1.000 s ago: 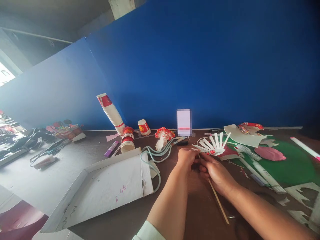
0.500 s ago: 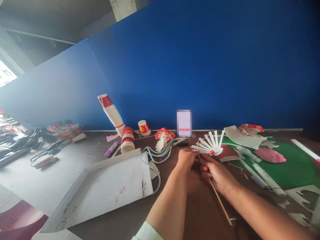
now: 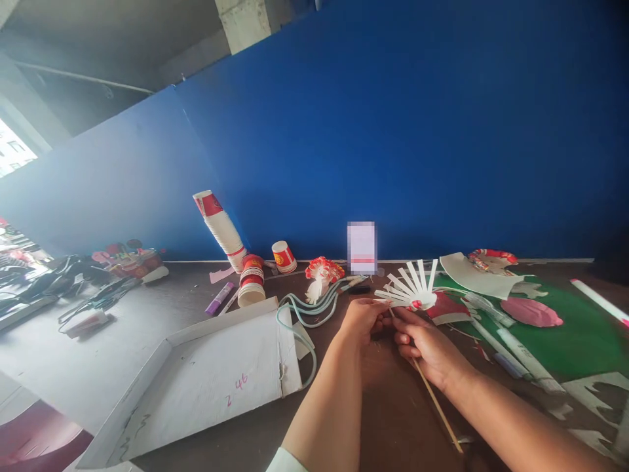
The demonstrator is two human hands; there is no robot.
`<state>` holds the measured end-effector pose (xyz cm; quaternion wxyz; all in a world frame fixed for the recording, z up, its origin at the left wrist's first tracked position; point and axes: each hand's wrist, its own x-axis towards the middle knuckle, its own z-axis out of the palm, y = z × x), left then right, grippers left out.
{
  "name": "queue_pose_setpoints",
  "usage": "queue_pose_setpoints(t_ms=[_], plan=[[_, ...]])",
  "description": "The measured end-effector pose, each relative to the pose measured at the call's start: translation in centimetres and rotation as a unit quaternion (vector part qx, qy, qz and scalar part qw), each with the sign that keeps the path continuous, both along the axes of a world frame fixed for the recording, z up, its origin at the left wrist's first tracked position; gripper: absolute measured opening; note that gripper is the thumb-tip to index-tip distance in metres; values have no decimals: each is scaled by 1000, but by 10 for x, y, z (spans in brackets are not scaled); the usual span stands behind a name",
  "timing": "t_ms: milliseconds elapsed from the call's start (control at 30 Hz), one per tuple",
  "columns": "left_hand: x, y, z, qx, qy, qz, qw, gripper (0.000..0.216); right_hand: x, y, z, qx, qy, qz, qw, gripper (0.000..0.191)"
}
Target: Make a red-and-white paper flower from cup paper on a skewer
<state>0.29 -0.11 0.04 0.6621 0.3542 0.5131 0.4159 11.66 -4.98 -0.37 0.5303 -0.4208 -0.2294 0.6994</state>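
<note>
Strips [image 3: 417, 278], white, one set: splayed upward and leftward from a red knot [image 3: 416, 305], just beyond the two hands, above the far part of the counter [image 3: 388, 406].

Stick [image 3: 437, 404], thin, one: slants from between the hands down toward the wearer. Whether it joins the strips is hidden by fingers.

Left hand [image 3: 363, 320]: fingers drawn together at the lowest strips, thumb side up; exactly what they pinch cannot be told. Probably placed there to steady the near end.

Right hand [image 3: 422, 342]: thumb and fingers closed around the upper stick, lower fingers curled; presumably gripped high for fine control, the long tail left to slope out of the way.

Red piece [image 3: 448, 308]: just right of the strips.

Pink piece [image 3: 531, 313]: flat on the green sheet [image 3: 590, 331], right.

Flower [image 3: 324, 270], red and white: beyond the cable [image 3: 299, 316], perhaps set there as a pattern within sight.

Box lid [image 3: 206, 387]: left of the left arm.

Cup stack [image 3: 221, 229]: tilted leftward, well apart from the hands.
</note>
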Motion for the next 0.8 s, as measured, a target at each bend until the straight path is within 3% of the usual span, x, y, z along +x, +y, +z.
queue_pose_setpoints(t_ms=[400,800], plan=[[-2,-2,2,-25,14,3,1000,22,-6,-6,-3,40,-123,-16,992,40],[2,-2,6,-64,20,-3,998,20,-1,-2,-16,75,-292,8,953,56]])
